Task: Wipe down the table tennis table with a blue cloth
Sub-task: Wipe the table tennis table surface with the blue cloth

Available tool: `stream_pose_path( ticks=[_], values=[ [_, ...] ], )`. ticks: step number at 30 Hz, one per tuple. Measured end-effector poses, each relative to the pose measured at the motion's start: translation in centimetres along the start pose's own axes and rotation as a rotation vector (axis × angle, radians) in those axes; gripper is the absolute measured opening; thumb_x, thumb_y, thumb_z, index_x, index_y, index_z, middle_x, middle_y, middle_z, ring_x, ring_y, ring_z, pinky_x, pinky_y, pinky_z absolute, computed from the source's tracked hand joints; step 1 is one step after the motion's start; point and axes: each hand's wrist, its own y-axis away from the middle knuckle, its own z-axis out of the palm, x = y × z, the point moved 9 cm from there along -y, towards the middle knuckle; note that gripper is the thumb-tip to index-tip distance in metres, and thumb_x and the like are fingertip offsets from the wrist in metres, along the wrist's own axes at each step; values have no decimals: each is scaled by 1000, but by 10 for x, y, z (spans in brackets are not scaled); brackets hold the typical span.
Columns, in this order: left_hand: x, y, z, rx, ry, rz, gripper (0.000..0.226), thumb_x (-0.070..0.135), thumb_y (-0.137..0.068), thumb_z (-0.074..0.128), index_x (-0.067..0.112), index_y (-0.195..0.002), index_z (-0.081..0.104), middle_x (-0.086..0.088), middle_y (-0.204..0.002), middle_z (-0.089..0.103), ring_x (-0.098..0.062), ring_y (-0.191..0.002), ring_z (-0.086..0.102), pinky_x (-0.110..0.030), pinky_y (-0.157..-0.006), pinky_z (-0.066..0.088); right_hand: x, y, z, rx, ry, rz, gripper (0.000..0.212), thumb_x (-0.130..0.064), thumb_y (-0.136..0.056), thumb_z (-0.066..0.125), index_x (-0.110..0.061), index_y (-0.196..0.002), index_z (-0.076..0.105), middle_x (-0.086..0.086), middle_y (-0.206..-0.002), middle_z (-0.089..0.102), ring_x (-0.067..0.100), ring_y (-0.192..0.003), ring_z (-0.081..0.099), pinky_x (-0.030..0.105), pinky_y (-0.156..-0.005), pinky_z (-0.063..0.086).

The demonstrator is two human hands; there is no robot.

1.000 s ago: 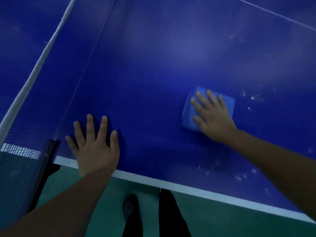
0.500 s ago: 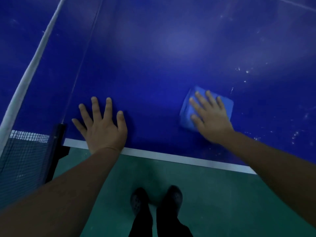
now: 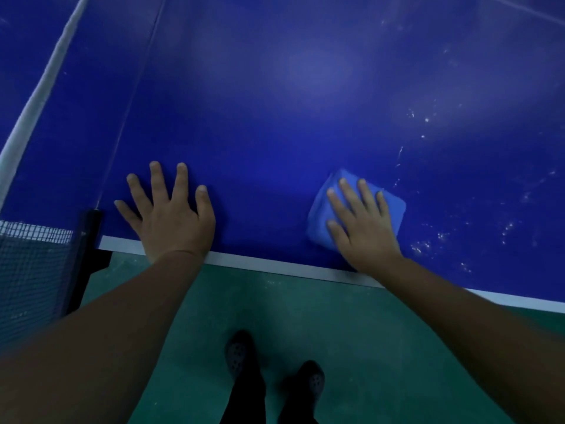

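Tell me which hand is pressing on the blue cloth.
The right hand, fingers flat on the folded blue cloth; the left hand rests on bare table.

The folded light-blue square cloth [image 3: 394, 206] lies flat on the dark-blue table tennis desk [image 3: 275, 102], close to its white-striped near edge. White specks dot the desk surface toward its right side.

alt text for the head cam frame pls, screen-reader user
Seen from above, a person's right hand presses a folded blue cloth flat on a blue table tennis table near its white edge, while the left hand rests flat beside the net post. White specks dot the surface right of the cloth.
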Motion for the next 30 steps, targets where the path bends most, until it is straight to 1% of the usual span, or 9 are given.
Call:
stream_pose_path(
  ticks=[3,7,9,14,18,20,22,24,30],
  values=[
    [1,1,-2,9,7,11,62,61,-98,17,36,-155,21,0,-167,6,-31,-152,-7,-57,-118,-10,-9,-22,-8,83,-74,351,63,-55,-102,12,-28,-159,14,-3,-168,6,30,-154,1,56,-122,3],
    [2,2,-4,28,8,25,61,60,-99,18,36,-155,23,-2,-166,9,-33,-152,-5,-59,-118,-8,-73,-5,3,56,-117,161,61,-55,-102,18,-31,-158,21,-4,-167,12,28,-154,4,54,-123,3],
    [2,2,-4,33,7,24,61,60,-99,18,35,-155,24,-2,-166,10,-33,-152,-4,-59,-118,-7,-49,21,10,14,-108,136,62,-56,-100,17,-32,-157,22,-4,-167,13,26,-154,3,54,-123,4],
    [0,2,-4,31,9,17,62,62,-99,16,36,-155,23,-1,-166,8,-33,-152,-5,-59,-118,-8,75,72,9,14,-101,532,65,-52,-100,12,-27,-160,15,-2,-168,5,26,-154,0,52,-123,3],
    [0,2,-4,28,8,19,63,62,-98,15,36,-155,22,-1,-167,8,-32,-152,-5,-58,-119,-8,56,64,7,133,-232,842,57,-44,-106,23,-25,-160,14,0,-168,6,30,-154,2,57,-121,4],
    [0,2,-4,31,14,24,63,61,-99,15,36,-155,23,-1,-166,8,-32,-152,-5,-58,-119,-8,4,48,6,161,-230,692,56,-43,-105,26,-25,-158,22,2,-167,14,33,-153,8,58,-121,5],
    [0,2,-4,38,20,23,62,61,-99,16,36,-155,23,-1,-166,9,-32,-152,-5,-58,-119,-8,-41,43,12,91,-127,348,59,-48,-103,22,-25,-156,30,2,-165,21,33,-152,15,56,-120,7],
    [-1,1,-3,41,19,19,62,62,-99,15,36,-155,23,-1,-166,9,-33,-152,-4,-58,-119,-8,-19,49,14,36,-67,245,62,-51,-101,17,-27,-156,28,0,-166,20,31,-153,13,54,-121,7],
    [-1,1,-2,39,17,12,63,63,-98,14,37,-155,23,-1,-166,9,-32,-152,-4,-58,-119,-8,107,85,10,138,-230,968,58,-47,-106,18,-28,-160,11,0,-168,4,30,-154,0,56,-122,3]
  ],
)
